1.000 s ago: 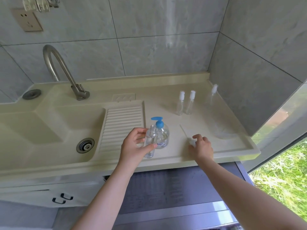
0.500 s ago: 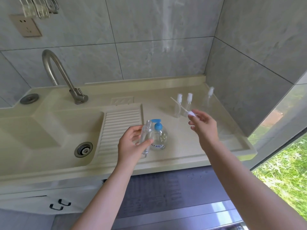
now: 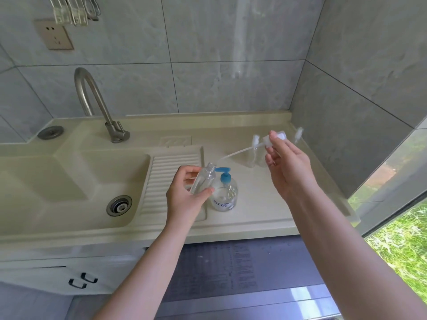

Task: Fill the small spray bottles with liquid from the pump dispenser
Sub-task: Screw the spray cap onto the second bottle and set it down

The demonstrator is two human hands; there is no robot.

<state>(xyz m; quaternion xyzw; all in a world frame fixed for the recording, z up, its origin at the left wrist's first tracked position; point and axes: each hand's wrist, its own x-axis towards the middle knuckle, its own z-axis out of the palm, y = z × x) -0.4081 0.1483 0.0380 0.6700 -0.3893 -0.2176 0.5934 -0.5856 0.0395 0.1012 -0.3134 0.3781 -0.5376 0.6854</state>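
Observation:
My left hand (image 3: 184, 195) grips a small clear spray bottle (image 3: 203, 180) with its neck uncapped, tilted towards the right. My right hand (image 3: 288, 165) pinches a white spray cap (image 3: 276, 137) whose thin dip tube (image 3: 238, 153) slants down-left, its tip just at the bottle's mouth. The pump dispenser (image 3: 224, 192), clear with a blue pump head, stands on the counter right behind the held bottle. Capped small spray bottles (image 3: 255, 150) stand further back, partly hidden by my right hand; another (image 3: 298, 135) stands near the right wall.
A cream sink basin (image 3: 69, 176) with drain (image 3: 119, 205) lies left, a ribbed washboard (image 3: 171, 174) beside it. A steel tap (image 3: 97, 105) rises behind. The tiled wall closes the right side, and the counter's front edge (image 3: 231, 232) runs below my wrists.
My right hand lifted the spray cap off the counter and swung it up and right, bringing the tube's tip to the bottle mouth. My left hand raised and tilted the bottle.

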